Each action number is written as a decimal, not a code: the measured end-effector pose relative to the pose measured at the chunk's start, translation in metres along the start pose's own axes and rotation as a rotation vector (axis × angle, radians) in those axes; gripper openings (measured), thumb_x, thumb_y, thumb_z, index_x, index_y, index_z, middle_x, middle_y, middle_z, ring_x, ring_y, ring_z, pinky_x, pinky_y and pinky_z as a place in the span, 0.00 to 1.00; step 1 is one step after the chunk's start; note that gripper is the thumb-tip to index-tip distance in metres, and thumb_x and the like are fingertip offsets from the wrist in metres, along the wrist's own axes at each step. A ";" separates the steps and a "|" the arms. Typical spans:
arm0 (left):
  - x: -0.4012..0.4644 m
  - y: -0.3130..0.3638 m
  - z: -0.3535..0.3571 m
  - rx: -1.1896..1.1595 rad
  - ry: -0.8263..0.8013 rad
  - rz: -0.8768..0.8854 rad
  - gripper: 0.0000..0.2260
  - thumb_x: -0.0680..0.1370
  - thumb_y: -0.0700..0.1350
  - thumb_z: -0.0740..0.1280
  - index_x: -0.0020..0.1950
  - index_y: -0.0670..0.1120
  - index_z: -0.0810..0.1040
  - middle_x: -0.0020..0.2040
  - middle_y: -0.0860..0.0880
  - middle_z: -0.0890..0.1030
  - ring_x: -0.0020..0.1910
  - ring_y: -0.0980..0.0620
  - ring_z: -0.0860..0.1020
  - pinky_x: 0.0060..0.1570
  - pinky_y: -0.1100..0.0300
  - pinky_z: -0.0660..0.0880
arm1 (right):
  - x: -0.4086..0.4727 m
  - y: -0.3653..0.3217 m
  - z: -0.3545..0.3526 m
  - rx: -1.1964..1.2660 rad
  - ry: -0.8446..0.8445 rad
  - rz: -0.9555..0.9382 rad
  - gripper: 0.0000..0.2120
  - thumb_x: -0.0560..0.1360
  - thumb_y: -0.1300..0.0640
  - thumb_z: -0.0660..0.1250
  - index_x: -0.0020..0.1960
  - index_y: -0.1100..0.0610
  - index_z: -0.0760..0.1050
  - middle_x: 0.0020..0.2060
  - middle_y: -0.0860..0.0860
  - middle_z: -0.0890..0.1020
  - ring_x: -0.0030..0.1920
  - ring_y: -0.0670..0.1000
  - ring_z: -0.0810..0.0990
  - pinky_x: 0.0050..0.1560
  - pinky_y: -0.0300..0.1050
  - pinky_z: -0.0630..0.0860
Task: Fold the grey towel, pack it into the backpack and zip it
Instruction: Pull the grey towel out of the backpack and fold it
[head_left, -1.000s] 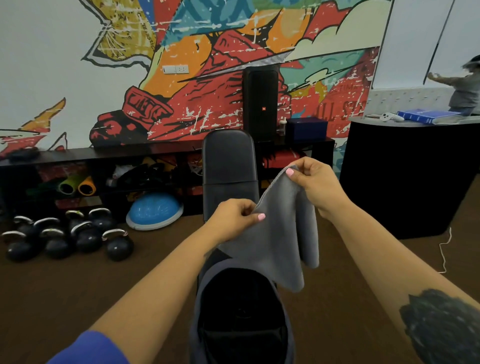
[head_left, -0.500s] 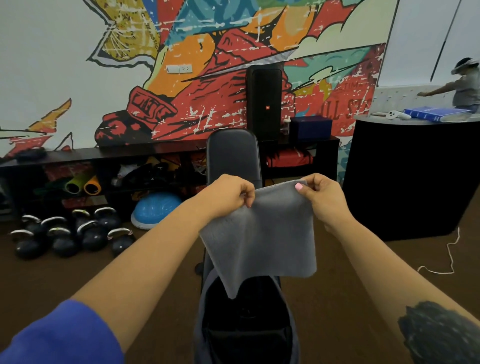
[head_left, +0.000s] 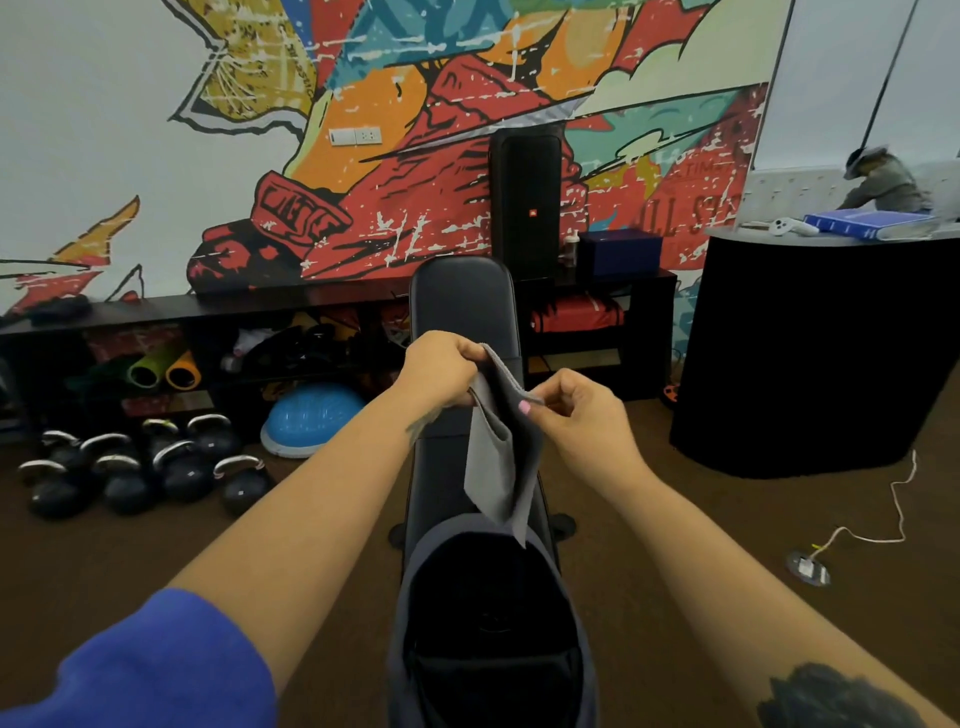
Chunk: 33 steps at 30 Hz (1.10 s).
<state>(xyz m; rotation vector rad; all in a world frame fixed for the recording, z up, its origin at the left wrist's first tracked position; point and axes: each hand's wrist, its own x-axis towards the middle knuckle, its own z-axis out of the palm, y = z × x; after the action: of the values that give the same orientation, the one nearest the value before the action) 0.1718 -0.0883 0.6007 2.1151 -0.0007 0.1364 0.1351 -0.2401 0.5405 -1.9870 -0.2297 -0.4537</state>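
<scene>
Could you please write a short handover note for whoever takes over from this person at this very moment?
Left hand: grips the top edge of the grey towel.
Right hand: pinches the same top edge, close beside the left hand.
Towel: folded into a narrow hanging strip, held in the air above the backpack; its lowest corner hangs just over the opening.
Backpack: stands unzipped on the black bench, its mouth wide open, inside dark.
Done: towel folded at least once.
Left: any final fold, lower the towel into the backpack, zip it shut.
</scene>
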 end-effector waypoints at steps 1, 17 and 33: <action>0.000 0.000 0.001 -0.010 0.024 0.008 0.16 0.75 0.29 0.60 0.57 0.41 0.81 0.54 0.47 0.78 0.48 0.49 0.78 0.37 0.62 0.79 | -0.002 -0.001 0.002 -0.004 0.007 -0.003 0.03 0.73 0.56 0.71 0.41 0.54 0.78 0.36 0.43 0.81 0.37 0.36 0.78 0.37 0.28 0.72; 0.008 -0.001 0.023 0.076 0.278 0.096 0.11 0.76 0.39 0.61 0.37 0.42 0.80 0.31 0.56 0.73 0.31 0.58 0.71 0.38 0.63 0.67 | -0.018 -0.023 0.030 0.117 0.082 -0.008 0.04 0.75 0.56 0.68 0.42 0.49 0.77 0.37 0.40 0.80 0.40 0.38 0.79 0.40 0.25 0.73; 0.003 -0.004 0.031 -0.137 0.327 0.065 0.12 0.76 0.36 0.61 0.49 0.42 0.83 0.51 0.46 0.84 0.45 0.55 0.77 0.50 0.60 0.75 | -0.024 -0.031 0.029 0.202 0.251 0.006 0.04 0.76 0.57 0.66 0.43 0.50 0.76 0.35 0.42 0.78 0.40 0.32 0.76 0.39 0.24 0.72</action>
<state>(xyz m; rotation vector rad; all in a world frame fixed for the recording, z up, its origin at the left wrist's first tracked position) 0.1776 -0.1125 0.5822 1.9360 0.1121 0.5054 0.1085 -0.1996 0.5454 -1.7149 -0.1064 -0.6446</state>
